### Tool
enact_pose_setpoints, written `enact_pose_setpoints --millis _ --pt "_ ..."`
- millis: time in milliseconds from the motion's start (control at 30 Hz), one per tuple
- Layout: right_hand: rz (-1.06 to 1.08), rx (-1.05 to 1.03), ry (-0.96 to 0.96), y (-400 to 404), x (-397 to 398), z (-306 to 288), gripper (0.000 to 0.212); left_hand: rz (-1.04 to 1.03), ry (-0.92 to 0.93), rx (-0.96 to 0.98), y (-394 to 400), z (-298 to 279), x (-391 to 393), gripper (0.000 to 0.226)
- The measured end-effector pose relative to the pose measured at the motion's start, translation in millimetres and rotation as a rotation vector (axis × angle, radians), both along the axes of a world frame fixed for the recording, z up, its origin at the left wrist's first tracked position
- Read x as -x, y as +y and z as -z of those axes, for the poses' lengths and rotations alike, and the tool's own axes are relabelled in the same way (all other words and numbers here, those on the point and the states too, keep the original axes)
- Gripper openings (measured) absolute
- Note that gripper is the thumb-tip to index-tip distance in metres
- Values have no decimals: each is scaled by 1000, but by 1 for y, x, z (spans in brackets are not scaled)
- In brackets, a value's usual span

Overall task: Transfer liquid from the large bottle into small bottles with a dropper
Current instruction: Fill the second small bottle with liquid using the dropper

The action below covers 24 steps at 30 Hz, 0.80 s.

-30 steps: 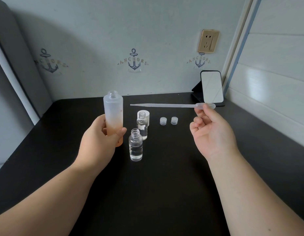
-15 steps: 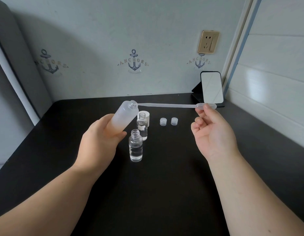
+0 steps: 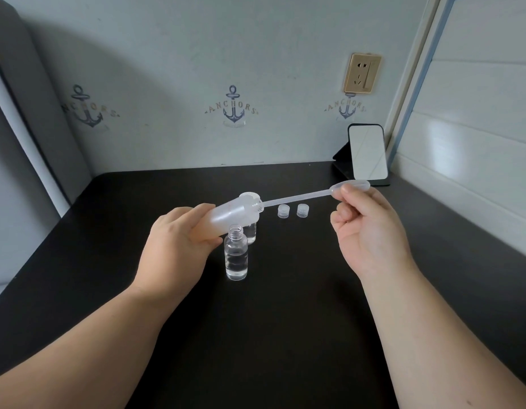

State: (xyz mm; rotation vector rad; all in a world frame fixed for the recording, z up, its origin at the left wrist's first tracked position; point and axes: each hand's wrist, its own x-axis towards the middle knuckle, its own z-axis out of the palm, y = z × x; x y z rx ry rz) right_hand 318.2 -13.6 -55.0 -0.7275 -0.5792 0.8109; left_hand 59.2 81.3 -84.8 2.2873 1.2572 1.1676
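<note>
Gripping the large frosted bottle [image 3: 226, 217] near its base, the left hand [image 3: 179, 246] has its fingers and thumb curled round the body and holds it tilted well over, mouth pointing right and slightly up. Just right of that grip, and touching or nearly touching the thumb, the nearer small bottle [image 3: 236, 255] stands upright and uncapped on the black tabletop [image 3: 285, 335], clear liquid filling roughly its lower half. Behind it, under the tilted bottle's neck, a second small bottle [image 3: 251, 235] stands mostly hidden; its fill cannot be judged. A white cap [image 3: 247, 196] peeks out beyond the large bottle's shoulder. From the bottle's mouth the thin stem of the dropper [image 3: 300, 197] runs right and upward, its tip inside the opening. Between the two hands and below the stem, two small ribbed caps [image 3: 292, 210] sit side by side on the tabletop. The right hand [image 3: 370, 231] pinches the dropper's bulb between thumb and forefinger, other fingers curled in. Beyond that grip, a mirror [image 3: 367, 152] leans on a stand near the wall.
</note>
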Motion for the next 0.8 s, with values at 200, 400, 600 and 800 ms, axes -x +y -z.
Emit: enact_pose_setpoints --millis 200,400,600,800 --pt "-72 34 -174 0 14 0 22 -4 15 -39 -1 2 -3 49" --pt "-99 134 -382 2 27 4 12 12 25 -69 -2 4 -4 49" --pt "-97 198 -479 3 30 9 2 5 30 -73 0 6 -4 49" --pt "-86 211 -448 2 29 7 9 -7 22 -75 0 6 -4 50"
